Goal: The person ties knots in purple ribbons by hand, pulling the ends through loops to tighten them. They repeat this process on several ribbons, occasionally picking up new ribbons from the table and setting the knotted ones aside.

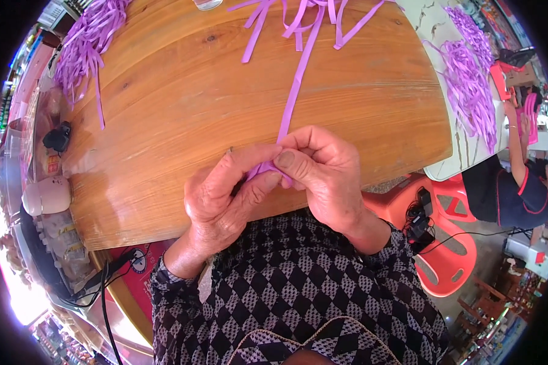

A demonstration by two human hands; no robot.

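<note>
A flat purple ribbon (293, 97) runs from a loose bunch at the far edge of the table down to my hands. Its near end is looped or folded between my fingers; the exact fold is partly hidden. My left hand (226, 193) pinches the folded part with thumb and forefinger. From the other side my right hand (326, 176) closes on the same ribbon, thumb pressed against the curled forefinger. Both hands meet just above the table's near edge, close to my body.
The wooden table (182, 115) spreads in front. Purple ribbon bundles lie at the far left (88, 48) and on a white marbled table (435, 167) at right. A red plastic chair (447, 267) holds black devices and a cable. Another person's arm (517, 146) shows at far right.
</note>
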